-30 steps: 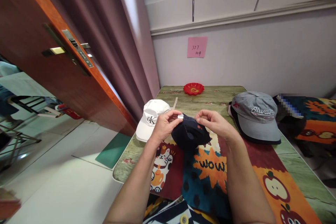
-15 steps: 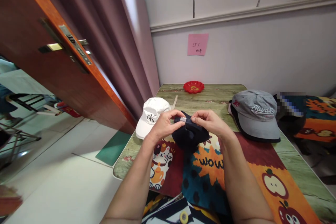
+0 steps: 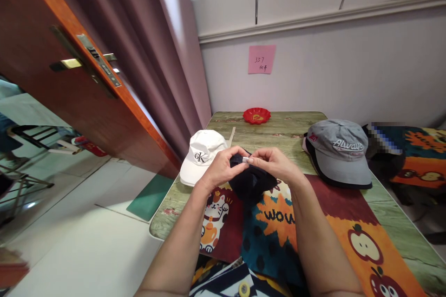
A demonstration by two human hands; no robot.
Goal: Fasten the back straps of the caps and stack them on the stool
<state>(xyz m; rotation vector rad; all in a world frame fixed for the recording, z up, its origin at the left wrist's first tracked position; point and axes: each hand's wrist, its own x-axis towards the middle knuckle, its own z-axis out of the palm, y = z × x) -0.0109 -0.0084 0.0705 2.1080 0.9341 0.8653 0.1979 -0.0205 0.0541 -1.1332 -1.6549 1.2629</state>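
Note:
A dark navy cap is held above the patterned mat, its inside partly showing. My left hand pinches its edge between thumb and fingers. Close beside it, my right hand is closed at the same edge, its fingertips on a small whitish piece between the hands. Whether that piece is a tag or a buckle I cannot tell. A white cap with black letters sits on the table just left of my left hand. Farther right rests a grey cap with "Always" on its front.
The wood-patterned table stands against a pale wall with a pink note. A red scalloped dish is at its back edge. On the left are a brown door and a purple curtain. Part of a person shows at the far left.
My right hand has shifted slightly left, and its fingertips now meet the whitish piece beside my left fingers. The cap stays in both hands; the other caps have not moved.

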